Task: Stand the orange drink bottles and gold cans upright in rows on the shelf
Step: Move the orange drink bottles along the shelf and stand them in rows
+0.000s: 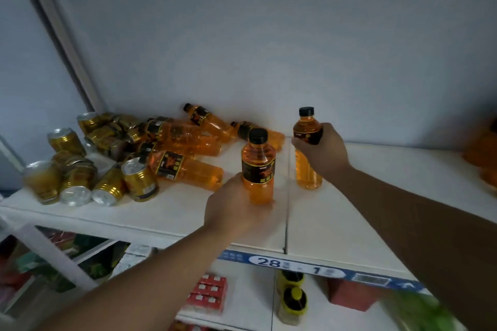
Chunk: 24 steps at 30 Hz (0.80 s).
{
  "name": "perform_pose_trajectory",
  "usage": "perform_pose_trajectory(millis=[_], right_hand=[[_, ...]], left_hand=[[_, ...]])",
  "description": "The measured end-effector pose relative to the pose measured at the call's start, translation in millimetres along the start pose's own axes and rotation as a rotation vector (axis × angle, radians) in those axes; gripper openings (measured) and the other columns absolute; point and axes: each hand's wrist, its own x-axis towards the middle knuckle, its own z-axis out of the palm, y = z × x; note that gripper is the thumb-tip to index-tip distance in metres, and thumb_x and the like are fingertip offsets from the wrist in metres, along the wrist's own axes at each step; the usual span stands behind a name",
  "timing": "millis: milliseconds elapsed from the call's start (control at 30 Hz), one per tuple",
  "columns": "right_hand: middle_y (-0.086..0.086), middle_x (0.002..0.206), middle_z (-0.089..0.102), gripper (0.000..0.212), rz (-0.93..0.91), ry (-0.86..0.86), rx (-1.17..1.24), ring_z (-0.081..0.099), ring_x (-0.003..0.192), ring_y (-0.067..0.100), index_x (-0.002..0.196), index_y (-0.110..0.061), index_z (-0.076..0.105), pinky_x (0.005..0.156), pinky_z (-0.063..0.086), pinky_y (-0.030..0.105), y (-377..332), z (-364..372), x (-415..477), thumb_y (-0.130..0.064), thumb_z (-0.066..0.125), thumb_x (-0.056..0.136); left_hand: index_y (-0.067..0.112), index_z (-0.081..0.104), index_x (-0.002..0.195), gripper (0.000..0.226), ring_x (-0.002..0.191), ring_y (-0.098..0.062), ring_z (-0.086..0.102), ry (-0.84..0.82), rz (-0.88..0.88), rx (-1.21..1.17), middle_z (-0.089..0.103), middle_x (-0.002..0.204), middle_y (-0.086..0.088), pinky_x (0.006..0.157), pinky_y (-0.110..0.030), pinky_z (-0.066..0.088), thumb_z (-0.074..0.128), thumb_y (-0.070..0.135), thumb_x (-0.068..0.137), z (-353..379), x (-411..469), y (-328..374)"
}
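My left hand (236,204) grips the lower part of an upright orange bottle (258,166) with a black cap, standing on the white shelf (349,212). My right hand (321,153) grips a second upright orange bottle (307,126) farther back and to the right. Behind and left of them, several orange bottles (188,166) lie on their sides in a heap against the wall. Several gold cans (107,177) lie tumbled at the shelf's left end, a few of them upright.
A blurred orange object (484,158) sits at the shelf's far right edge. The shelf's front edge carries a blue price strip (295,263). A lower shelf holds red boxes (209,290) and yellow-capped jars (291,301). A white upright post (61,35) frames the left.
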Motion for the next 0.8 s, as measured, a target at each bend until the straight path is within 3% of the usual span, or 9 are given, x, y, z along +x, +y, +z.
perform_pose_trajectory(millis=[133, 267, 433, 600, 800], right_hand=[[-0.016, 0.093, 0.063, 0.042, 0.017, 0.074, 0.019, 0.059, 0.081, -0.003, 0.109, -0.032, 0.053, 0.06, 0.041, 0.022, 21, -80, -21, -0.042, 0.081, 0.078], [-0.014, 0.093, 0.064, 0.044, 0.042, 0.148, -0.021, 0.06, 0.084, 0.0, 0.109, -0.031, 0.054, 0.062, 0.042, 0.023, 46, -164, -45, -0.045, 0.081, 0.077], [-0.016, 0.093, 0.061, 0.047, 0.074, 0.254, -0.055, 0.059, 0.082, 0.001, 0.11, -0.034, 0.051, 0.062, 0.043, 0.021, 81, -252, -80, -0.047, 0.082, 0.076], [-0.017, 0.098, 0.062, 0.05, 0.116, 0.337, -0.067, 0.059, 0.087, -0.001, 0.116, -0.034, 0.053, 0.067, 0.045, 0.021, 112, -319, -107, -0.048, 0.081, 0.077], [-0.015, 0.097, 0.064, 0.049, 0.209, 0.447, -0.075, 0.062, 0.09, 0.004, 0.115, -0.034, 0.053, 0.077, 0.054, 0.032, 144, -375, -121, -0.044, 0.081, 0.076]], left_hand=[[0.04, 0.06, 0.107, 0.057, 0.091, -0.009, 0.067, -0.058, 0.039, -0.057, 0.071, 0.101, 0.017, 0.077, -0.03, 0.052, 0.069, 0.075, 0.064, 38, -5, 64], [0.04, 0.059, 0.102, 0.054, 0.084, -0.006, 0.065, -0.113, 0.058, -0.124, 0.068, 0.093, 0.02, 0.07, -0.027, 0.048, 0.071, 0.075, 0.062, 77, -18, 133], [0.037, 0.06, 0.1, 0.049, 0.084, -0.008, 0.067, -0.168, 0.091, -0.195, 0.071, 0.093, 0.017, 0.073, -0.033, 0.055, 0.076, 0.067, 0.064, 120, -37, 211], [0.037, 0.061, 0.101, 0.047, 0.086, -0.009, 0.067, -0.249, 0.156, -0.257, 0.071, 0.093, 0.016, 0.078, -0.037, 0.057, 0.077, 0.062, 0.063, 155, -49, 273], [0.038, 0.06, 0.107, 0.056, 0.088, -0.009, 0.067, -0.349, 0.286, -0.223, 0.07, 0.094, 0.018, 0.077, -0.033, 0.055, 0.075, 0.068, 0.062, 193, -40, 336]])
